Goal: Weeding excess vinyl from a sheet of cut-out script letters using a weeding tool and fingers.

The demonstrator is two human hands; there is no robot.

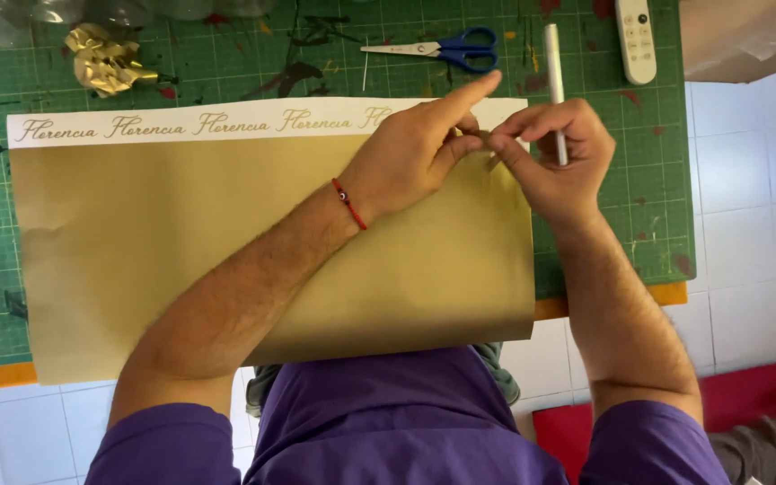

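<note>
Head view: one gold paper sheet (226, 242) with a white printed far strip lies on one green cutting mat (657, 198); left hand (410, 153) and right hand (554, 157) meet at its far right edge, fingers pinched on the paper. Beyond, far side: one blue-handled scissors (446, 48), one white pen (554, 81), one white remote (636, 40), one crumpled gold foil scrap (105, 61).

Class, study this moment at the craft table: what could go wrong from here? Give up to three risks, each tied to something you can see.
1. The gold paper sheet overhangs the near edge of the green cutting mat, so it may crease or slide.
2. The right hand pinches the sheet while gripping a white pen, which could mark or dent it.
3. The left hand presses only one corner, so the rest may curl.
</note>
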